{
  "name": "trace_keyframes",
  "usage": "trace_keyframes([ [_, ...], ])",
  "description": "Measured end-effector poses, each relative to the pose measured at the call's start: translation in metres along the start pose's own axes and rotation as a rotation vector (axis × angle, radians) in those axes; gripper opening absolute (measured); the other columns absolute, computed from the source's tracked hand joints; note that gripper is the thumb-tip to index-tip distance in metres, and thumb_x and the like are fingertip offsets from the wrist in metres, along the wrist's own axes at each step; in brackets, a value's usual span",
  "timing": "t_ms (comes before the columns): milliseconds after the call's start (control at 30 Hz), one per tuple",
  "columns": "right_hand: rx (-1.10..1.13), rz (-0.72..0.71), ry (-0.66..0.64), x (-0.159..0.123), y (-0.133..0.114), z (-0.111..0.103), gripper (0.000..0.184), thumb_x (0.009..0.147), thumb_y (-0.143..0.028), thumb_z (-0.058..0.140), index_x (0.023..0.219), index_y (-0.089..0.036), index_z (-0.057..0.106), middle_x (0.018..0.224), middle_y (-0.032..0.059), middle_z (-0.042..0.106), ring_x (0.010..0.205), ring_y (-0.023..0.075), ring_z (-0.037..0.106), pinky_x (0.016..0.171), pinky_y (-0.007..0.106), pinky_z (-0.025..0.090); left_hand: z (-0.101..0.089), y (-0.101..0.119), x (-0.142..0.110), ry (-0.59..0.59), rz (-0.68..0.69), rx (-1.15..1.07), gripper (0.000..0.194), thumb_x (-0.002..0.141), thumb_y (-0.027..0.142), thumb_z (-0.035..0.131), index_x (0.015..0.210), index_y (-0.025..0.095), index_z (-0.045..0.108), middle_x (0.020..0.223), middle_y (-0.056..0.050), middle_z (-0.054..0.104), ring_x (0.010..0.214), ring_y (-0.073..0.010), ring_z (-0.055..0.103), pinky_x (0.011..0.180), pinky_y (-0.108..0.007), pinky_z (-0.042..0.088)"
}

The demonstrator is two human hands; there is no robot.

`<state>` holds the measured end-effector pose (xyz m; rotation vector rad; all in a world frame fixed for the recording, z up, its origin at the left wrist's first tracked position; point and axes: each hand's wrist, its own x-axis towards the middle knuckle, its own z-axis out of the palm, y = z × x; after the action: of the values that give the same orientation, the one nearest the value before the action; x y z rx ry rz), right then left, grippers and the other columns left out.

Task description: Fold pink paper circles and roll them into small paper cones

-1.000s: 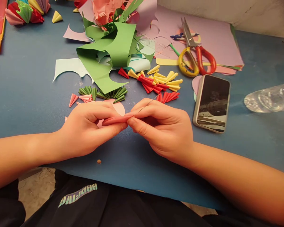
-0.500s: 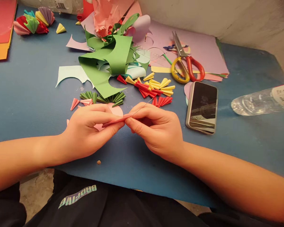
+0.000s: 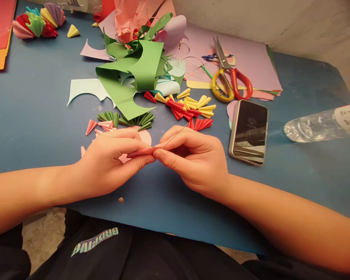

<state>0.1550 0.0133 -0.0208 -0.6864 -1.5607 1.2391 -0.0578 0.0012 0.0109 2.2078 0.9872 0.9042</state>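
Observation:
Between my two hands, over the front part of the blue table, is a folded piece of pink paper (image 3: 142,151). My left hand (image 3: 107,161) pinches its left part between thumb and fingers. Thumb and forefinger of my right hand (image 3: 195,159) press together at its right end, where a thin dark wire or thread (image 3: 175,135) sticks up. Just behind lies a pink paper circle (image 3: 145,136), partly covered by my left hand. Small pink paper cones (image 3: 91,126) and dark green cones (image 3: 138,120) lie beyond my fingers.
Red and yellow paper cones (image 3: 192,107) lie behind my right hand. Green paper scraps (image 3: 148,66) pile up farther back. Scissors (image 3: 226,76) rest on lilac sheets (image 3: 251,58). A phone (image 3: 249,132) and a plastic bottle (image 3: 315,124) are at right, pleated paper pieces (image 3: 36,25) at back left.
My hands keep their pinch on the pink paper, with only a slight shift of the fingers. The view has moved a little.

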Motion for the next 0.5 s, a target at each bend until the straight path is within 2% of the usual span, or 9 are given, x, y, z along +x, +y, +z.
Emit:
trace_keyframes([
  [167, 0.017, -0.003, -0.015, 0.0015, 0.0014, -0.0002, 0.014, 0.087, -0.008, 0.082, 0.083, -0.020, 0.077, 0.081, 0.0018, 0.072, 0.078, 0.0124, 0.064, 0.066, 0.026, 0.053, 0.0006, 0.0031, 0.0030, 0.014, -0.018, 0.012, 0.022, 0.093, 0.008, 0.069, 0.072, 0.013, 0.067, 0.066, 0.002, 0.054, 0.063, -0.0078, 0.047, 0.061, -0.020, 0.040],
  [300, 0.036, 0.001, -0.053, 0.0032, 0.0006, -0.0018, 0.012, 0.086, -0.008, 0.082, 0.090, -0.019, 0.080, 0.088, 0.0046, 0.073, 0.082, 0.0149, 0.066, 0.067, 0.028, 0.055, -0.0003, 0.0060, 0.0064, 0.010, -0.101, -0.084, 0.033, 0.092, 0.005, 0.066, 0.063, 0.016, 0.053, 0.065, 0.005, 0.046, 0.060, -0.0064, 0.041, 0.058, -0.020, 0.036],
  [400, -0.018, -0.028, -0.078, 0.0035, -0.0021, -0.0035, 0.011, 0.089, -0.009, 0.078, 0.094, -0.019, 0.080, 0.090, 0.0059, 0.073, 0.084, 0.0162, 0.067, 0.068, 0.029, 0.056, -0.0017, 0.0064, 0.0074, -0.014, -0.148, -0.154, 0.031, 0.092, 0.006, 0.066, 0.065, 0.016, 0.054, 0.065, 0.006, 0.045, 0.061, -0.0066, 0.042, 0.057, -0.020, 0.036],
  [500, -0.116, -0.061, -0.064, 0.0030, -0.0046, -0.0037, 0.009, 0.090, -0.010, 0.078, 0.091, -0.018, 0.080, 0.085, 0.0048, 0.073, 0.082, 0.0155, 0.067, 0.068, 0.028, 0.055, -0.0015, 0.0057, 0.0068, -0.028, -0.137, -0.180, 0.024, 0.092, 0.004, 0.065, 0.070, 0.015, 0.061, 0.068, 0.006, 0.048, 0.062, -0.0059, 0.043, 0.057, -0.019, 0.036],
])
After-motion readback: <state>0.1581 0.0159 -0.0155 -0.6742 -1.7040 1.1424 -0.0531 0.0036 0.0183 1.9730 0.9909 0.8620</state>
